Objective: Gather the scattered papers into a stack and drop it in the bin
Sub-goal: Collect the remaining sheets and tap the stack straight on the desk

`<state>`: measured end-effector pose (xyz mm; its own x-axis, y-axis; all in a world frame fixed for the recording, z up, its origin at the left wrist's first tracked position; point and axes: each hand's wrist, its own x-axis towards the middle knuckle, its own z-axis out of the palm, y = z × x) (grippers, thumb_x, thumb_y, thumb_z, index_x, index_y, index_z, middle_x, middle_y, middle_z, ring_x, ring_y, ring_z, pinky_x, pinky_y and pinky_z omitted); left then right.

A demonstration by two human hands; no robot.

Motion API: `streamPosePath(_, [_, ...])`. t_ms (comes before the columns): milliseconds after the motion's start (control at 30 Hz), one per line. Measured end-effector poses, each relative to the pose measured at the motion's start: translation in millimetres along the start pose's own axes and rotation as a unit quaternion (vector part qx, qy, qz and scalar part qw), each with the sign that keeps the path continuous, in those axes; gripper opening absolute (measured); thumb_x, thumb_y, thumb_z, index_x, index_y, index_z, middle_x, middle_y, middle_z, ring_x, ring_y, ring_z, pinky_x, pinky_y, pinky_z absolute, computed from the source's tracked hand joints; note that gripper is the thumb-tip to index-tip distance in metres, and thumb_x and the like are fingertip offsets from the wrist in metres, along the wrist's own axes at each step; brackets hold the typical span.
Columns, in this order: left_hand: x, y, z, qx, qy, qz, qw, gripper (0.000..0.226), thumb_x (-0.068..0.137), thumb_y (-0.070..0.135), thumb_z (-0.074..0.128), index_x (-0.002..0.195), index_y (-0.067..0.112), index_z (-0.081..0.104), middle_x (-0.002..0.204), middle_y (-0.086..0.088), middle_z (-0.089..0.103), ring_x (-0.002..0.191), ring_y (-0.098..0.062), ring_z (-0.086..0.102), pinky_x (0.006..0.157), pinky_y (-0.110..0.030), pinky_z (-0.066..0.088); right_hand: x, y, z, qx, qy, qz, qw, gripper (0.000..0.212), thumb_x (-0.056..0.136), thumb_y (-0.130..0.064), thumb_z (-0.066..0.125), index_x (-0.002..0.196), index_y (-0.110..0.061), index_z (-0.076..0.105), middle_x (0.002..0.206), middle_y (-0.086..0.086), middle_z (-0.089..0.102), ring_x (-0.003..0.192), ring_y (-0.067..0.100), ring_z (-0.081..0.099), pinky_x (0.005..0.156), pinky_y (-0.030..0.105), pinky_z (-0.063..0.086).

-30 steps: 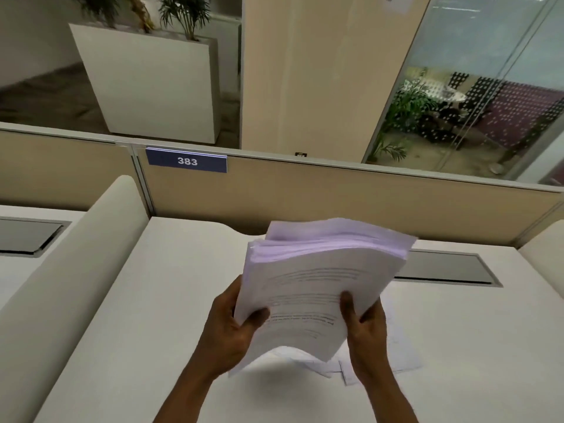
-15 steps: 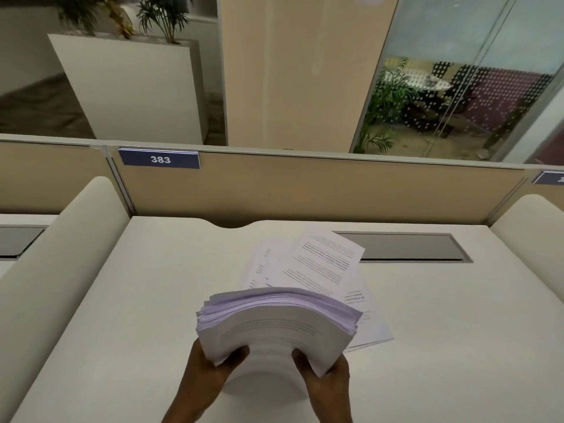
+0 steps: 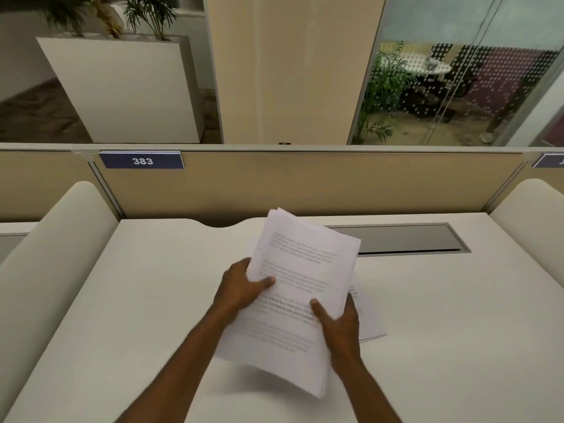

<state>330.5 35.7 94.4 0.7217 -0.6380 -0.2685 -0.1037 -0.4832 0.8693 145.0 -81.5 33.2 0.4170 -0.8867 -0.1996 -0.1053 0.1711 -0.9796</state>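
Observation:
A thick stack of printed white papers [image 3: 300, 270] hangs above the middle of the desk, its printed face up. My left hand [image 3: 241, 288] grips its left edge with the thumb on top. My right hand [image 3: 338, 325] grips its right side, thumb on top as well. Under the stack a few loose sheets [image 3: 367, 319] lie flat on the desk, showing at its right side. No bin is in view.
The white desk [image 3: 457, 315] has a grey cable hatch [image 3: 406, 239] at the back right. A beige partition [image 3: 305, 181] with a blue "383" tag [image 3: 142, 161] closes the far side. Rounded white dividers [image 3: 48, 248] flank both sides.
The stack, held low near me with its edge toward me half a second ago, has moved forward and now covers most of the loose sheets on the desk.

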Motion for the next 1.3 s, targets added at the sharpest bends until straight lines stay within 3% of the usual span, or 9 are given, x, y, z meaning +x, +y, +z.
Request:
streamPosePath(167, [91.9,42.2,24.5,0.071,-0.079,-0.032,0.994,0.039,0.091,0.028,0.072,0.127,0.016,0.066,0.123,-0.007,0.073,0.102,-0.029,0.073,0.094,-0.049,0.060,78.5,-19.7,-5.0,0.082,0.006,0.117,0.990,0.028,0.094,-0.019,0.071,0.121,-0.015,0.065,0.117,0.010,0.074,0.102,0.033,0.072,0.093,0.056,0.058])
streamPosePath(333, [154.1,60.0,54.7,0.122,-0.116,-0.013,0.986,0.046,0.092,0.039,0.071,0.132,0.019,0.061,0.131,-0.006,0.068,0.111,-0.028,0.068,0.098,-0.045,0.056,139.6,-18.9,0.8,0.056,0.046,0.153,0.986,0.020,0.098,-0.020,0.066,0.116,-0.014,0.062,0.122,0.014,0.070,0.104,0.036,0.069,0.097,0.055,0.055])
streamPosePath(467, [178.7,56.4,78.7,0.195,-0.218,0.032,0.956,0.059,0.090,0.048,0.072,0.141,0.025,0.052,0.144,-0.006,0.060,0.115,-0.026,0.060,0.096,-0.041,0.051,167.2,-4.6,7.1,-0.037,0.095,0.139,0.985,0.039,0.098,-0.025,0.064,0.132,-0.006,0.060,0.130,0.016,0.066,0.116,0.036,0.064,0.103,0.052,0.052])
streamPosePath(633, [198.7,33.3,90.7,0.257,-0.201,-0.016,0.945,0.079,0.090,0.048,0.072,0.153,0.020,0.034,0.155,-0.010,0.046,0.139,-0.035,0.047,0.114,-0.054,0.042,180.2,12.7,10.7,-0.182,0.107,0.130,0.969,0.045,0.096,-0.029,0.064,0.132,-0.002,0.059,0.133,0.024,0.060,0.124,0.040,0.056,0.106,0.048,0.048])
streamPosePath(733, [201.3,23.7,90.9,0.258,-0.189,-0.031,0.947,0.086,0.087,0.050,0.074,0.156,0.022,0.031,0.157,-0.010,0.044,0.140,-0.034,0.047,0.114,-0.054,0.042,178.3,12.7,17.3,-0.286,0.105,0.118,0.945,0.055,0.089,-0.032,0.073,0.132,-0.003,0.057,0.134,0.026,0.049,0.123,0.042,0.053,0.103,0.046,0.049])
streamPosePath(833, [203.8,18.5,87.4,0.225,-0.183,-0.032,0.957,0.083,0.085,0.044,0.078,0.153,0.024,0.036,0.152,-0.010,0.050,0.133,-0.035,0.053,0.110,-0.054,0.047,176.4,6.3,22.9,-0.322,0.094,0.118,0.935,0.065,0.081,-0.034,0.081,0.134,-0.008,0.053,0.137,0.021,0.046,0.124,0.040,0.053,0.101,0.045,0.049])
streamPosePath(1000, [200.6,11.2,84.4,0.203,-0.164,-0.029,0.965,0.076,0.086,0.035,0.079,0.151,0.029,0.038,0.148,-0.009,0.053,0.129,-0.035,0.056,0.109,-0.055,0.047,184.4,3.4,19.9,-0.196,0.079,0.146,0.966,0.062,0.079,-0.023,0.084,0.133,-0.008,0.057,0.132,0.018,0.055,0.111,0.036,0.064,0.095,0.045,0.057])
streamPosePath(1200, [193.5,8.7,80.2,0.134,-0.127,-0.055,0.981,0.077,0.084,0.026,0.081,0.149,0.031,0.040,0.148,-0.012,0.035,0.122,-0.039,0.058,0.104,-0.051,0.054,182.4,6.4,14.6,-0.068,0.062,0.156,0.984,0.058,0.084,-0.010,0.077,0.137,-0.017,0.054,0.130,0.008,0.065,0.110,0.030,0.066,0.097,0.043,0.056])
streamPosePath(1300, [186.9,7.6,78.1,0.091,-0.117,-0.028,0.989,0.071,0.087,0.022,0.078,0.148,0.030,0.042,0.147,-0.009,0.049,0.119,-0.037,0.063,0.101,-0.056,0.054,178.2,0.2,15.7,-0.030,0.062,0.131,0.989,0.045,0.086,-0.007,0.075,0.124,-0.020,0.054,0.124,0.008,0.067,0.098,0.026,0.067,0.085,0.037,0.058])
